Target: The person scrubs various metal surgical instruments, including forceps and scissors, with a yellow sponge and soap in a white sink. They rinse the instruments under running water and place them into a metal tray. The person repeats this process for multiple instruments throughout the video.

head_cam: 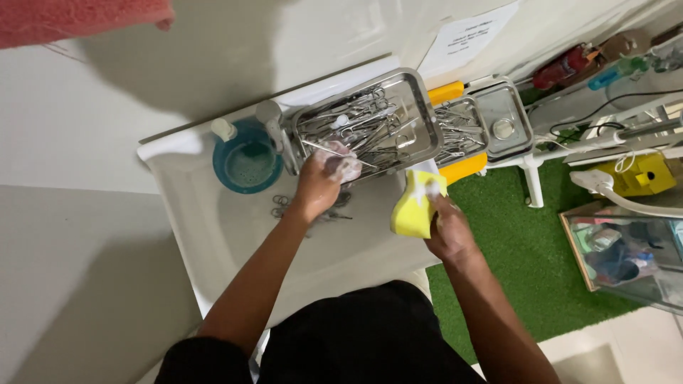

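Yellow foam sponge (415,206) sits clamped in the right hand (447,233), fingers wrapped round its lower edge, suds on top, held over the right rim of the white ceramic sink (213,235). Right forearm comes up from the body, wrist bent inward.

Left hand (321,178) is further out, lathered, at the near edge of the rectangular stainless steel tray (420,114) piled with scissors and forceps. Fingers look closed round a thin metal instrument (334,151), but foam hides the contact, so can't confirm what exactly is pinched. Left arm runs nearly straight across the basin, wrist flexed down.

A few loose metal instruments (284,206) lie in the basin just under that hand. Round teal plastic bowl (247,163) sits at the sink's back left, beside the tap. Second steel tray (498,117) stands behind on an orange-yellow base, well apart from both hands.

Risks, as I judge them: soapy fingers among sharp tips could slip and get cut. Tray overhangs the basin; leaning on its near edge could tip it.
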